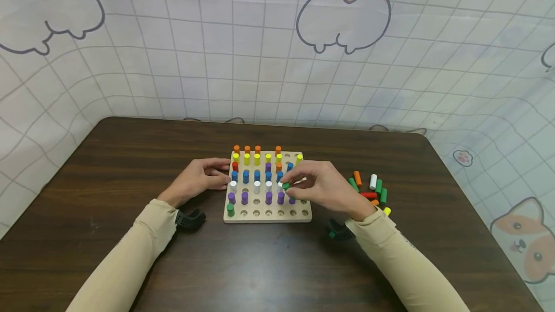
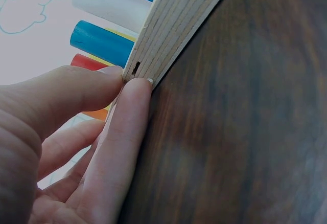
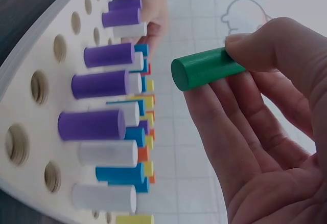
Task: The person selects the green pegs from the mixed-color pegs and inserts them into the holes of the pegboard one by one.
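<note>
A pale wooden pegboard point(image 1: 268, 219) holds upright pegs in rows of orange, yellow, blue, white and purple, with a green peg point(image 1: 231, 210) at its near left corner. My left hand point(image 1: 197, 178) rests at the board's left side; its thumb and a finger touch the layered edge point(image 2: 168, 27) in the left wrist view. Between thumb and fingers, my right hand point(image 1: 323, 184) pinches a green peg point(image 3: 204, 69) over the right part of the board. That peg is apart from the holes, its free end facing the board in the right wrist view. Purple pegs point(image 3: 99, 83) stand nearby.
To the right of the board lies a loose pile of pegs, among them a white peg point(image 1: 373, 181), a red peg point(image 1: 369, 195) and several green ones. The dark wooden table point(image 1: 256, 268) ends at a patterned white cloth point(image 1: 260, 76) behind.
</note>
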Tool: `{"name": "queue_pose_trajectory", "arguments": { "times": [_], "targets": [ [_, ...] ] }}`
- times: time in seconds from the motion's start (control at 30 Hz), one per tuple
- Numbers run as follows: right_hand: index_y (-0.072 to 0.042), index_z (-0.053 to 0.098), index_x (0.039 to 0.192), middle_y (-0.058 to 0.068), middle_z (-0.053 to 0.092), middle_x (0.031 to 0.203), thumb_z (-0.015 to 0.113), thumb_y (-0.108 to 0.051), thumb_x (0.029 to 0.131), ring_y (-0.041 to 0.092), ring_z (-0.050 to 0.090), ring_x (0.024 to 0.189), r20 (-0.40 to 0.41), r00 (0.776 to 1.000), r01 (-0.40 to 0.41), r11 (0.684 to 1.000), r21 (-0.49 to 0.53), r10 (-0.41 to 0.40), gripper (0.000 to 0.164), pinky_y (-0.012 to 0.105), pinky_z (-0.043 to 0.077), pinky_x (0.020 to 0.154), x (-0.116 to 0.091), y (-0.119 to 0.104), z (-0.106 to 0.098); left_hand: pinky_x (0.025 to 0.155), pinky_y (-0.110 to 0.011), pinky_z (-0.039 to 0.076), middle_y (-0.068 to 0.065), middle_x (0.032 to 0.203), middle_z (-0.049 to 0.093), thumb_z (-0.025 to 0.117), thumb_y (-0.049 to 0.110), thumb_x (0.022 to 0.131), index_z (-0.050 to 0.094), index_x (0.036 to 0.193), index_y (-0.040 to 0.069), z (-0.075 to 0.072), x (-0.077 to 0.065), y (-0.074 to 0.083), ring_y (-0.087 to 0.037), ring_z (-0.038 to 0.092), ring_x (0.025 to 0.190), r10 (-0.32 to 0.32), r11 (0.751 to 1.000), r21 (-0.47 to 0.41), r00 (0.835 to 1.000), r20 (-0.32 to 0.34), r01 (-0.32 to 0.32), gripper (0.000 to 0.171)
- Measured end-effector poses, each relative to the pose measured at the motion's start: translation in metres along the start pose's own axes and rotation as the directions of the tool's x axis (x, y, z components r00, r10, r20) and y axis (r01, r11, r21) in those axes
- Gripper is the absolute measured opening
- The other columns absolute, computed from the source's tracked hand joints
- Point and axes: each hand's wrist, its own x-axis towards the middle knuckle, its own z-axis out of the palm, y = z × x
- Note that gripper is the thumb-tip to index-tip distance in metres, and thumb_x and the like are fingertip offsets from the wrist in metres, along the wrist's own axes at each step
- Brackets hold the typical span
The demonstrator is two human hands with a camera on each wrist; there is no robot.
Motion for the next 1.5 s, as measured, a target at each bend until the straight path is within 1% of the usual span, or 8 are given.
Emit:
{"name": "queue_pose_trajectory", "arguments": {
  "times": [0.23,0.43,0.6,0.8,0.87,1.07,1.27,1.5],
  "targets": [
    [-0.013,0.076,0.107,0.001,0.073,0.107,0.079,-0.008,0.089,0.016,0.069,0.097,0.038,0.999,0.02,0.999,0.051,-0.022,0.019,0.03,0.064,0.094,0.012,-0.004,0.011,0.09,-0.03,0.065,-0.016,0.147,0.059,0.074,0.021,0.096,0.05,0.152,0.011,0.0,0.001,-0.002,-0.02,0.069,0.112,0.01,1.0,0.013,1.0,-0.005,-0.01,0.061],
    [-0.013,0.075,0.106,0.002,0.073,0.104,0.08,-0.007,0.088,0.016,0.071,0.098,0.033,0.998,0.054,0.995,0.081,-0.057,0.019,0.031,0.065,0.092,0.02,-0.006,0.023,0.09,-0.031,0.065,-0.016,0.148,0.058,0.073,0.019,0.097,0.05,0.152,0.01,0.0,0.002,-0.003,-0.021,0.068,0.115,0.012,1.0,-0.011,1.0,-0.004,-0.012,0.061],
    [-0.011,0.074,0.106,0.004,0.073,0.104,0.08,-0.007,0.088,0.015,0.072,0.098,0.032,0.996,0.076,0.989,0.125,-0.081,0.019,0.028,0.064,0.091,0.024,-0.009,0.033,0.09,-0.031,0.065,-0.017,0.147,0.057,0.074,0.019,0.096,0.05,0.152,0.008,0.0,0.001,-0.002,-0.022,0.068,0.115,0.014,1.0,-0.005,1.0,-0.009,-0.014,0.061],
    [-0.01,0.073,0.106,0.006,0.072,0.105,0.08,-0.006,0.088,0.015,0.071,0.098,0.037,0.994,0.093,0.983,0.16,-0.1,0.02,0.034,0.065,0.093,0.027,-0.009,0.044,0.091,-0.03,0.064,-0.018,0.147,0.057,0.073,0.02,0.097,0.05,0.152,0.007,0.001,-0.001,-0.001,-0.021,0.069,0.114,0.015,1.0,-0.01,1.0,-0.005,-0.015,0.061],
    [-0.01,0.073,0.106,0.006,0.072,0.105,0.08,-0.006,0.088,0.015,0.072,0.099,0.035,0.993,0.102,0.981,0.165,-0.109,0.02,0.033,0.065,0.093,0.028,-0.009,0.047,0.091,-0.03,0.064,-0.018,0.147,0.057,0.073,0.02,0.097,0.049,0.152,0.007,0.001,-0.001,-0.001,-0.021,0.069,0.114,0.019,1.0,-0.012,1.0,-0.002,-0.019,0.062],
    [-0.01,0.072,0.107,0.006,0.07,0.107,0.079,-0.005,0.088,0.014,0.071,0.102,0.043,0.992,0.106,0.98,0.168,-0.115,0.02,0.028,0.063,0.095,0.03,-0.009,0.055,0.091,-0.029,0.064,-0.019,0.147,0.057,0.073,0.02,0.097,0.049,0.152,0.006,0.0,-0.001,-0.001,-0.021,0.068,0.113,0.035,0.999,-0.008,0.999,0.001,-0.035,0.062],
    [-0.008,0.071,0.107,0.007,0.071,0.108,0.08,-0.004,0.088,0.014,0.072,0.101,0.051,0.989,0.128,0.979,0.158,-0.138,0.021,0.027,0.063,0.093,0.031,-0.01,0.06,0.091,-0.029,0.064,-0.019,0.147,0.057,0.073,0.02,0.097,0.049,0.152,0.007,0.0,0.0,-0.001,-0.022,0.068,0.114,0.033,0.999,0.003,0.999,-0.003,-0.033,0.061],
    [-0.009,0.072,0.107,0.005,0.074,0.109,0.08,-0.007,0.089,0.012,0.071,0.1,0.061,0.987,0.141,0.984,0.108,-0.148,0.02,0.024,0.062,0.093,0.033,-0.012,0.067,0.091,-0.029,0.064,-0.02,0.147,0.057,0.073,0.019,0.098,0.049,0.152,0.006,0.0,0.0,-0.001,-0.022,0.068,0.115,0.03,1.0,0.002,1.0,-0.003,-0.03,0.061]
  ]
}}
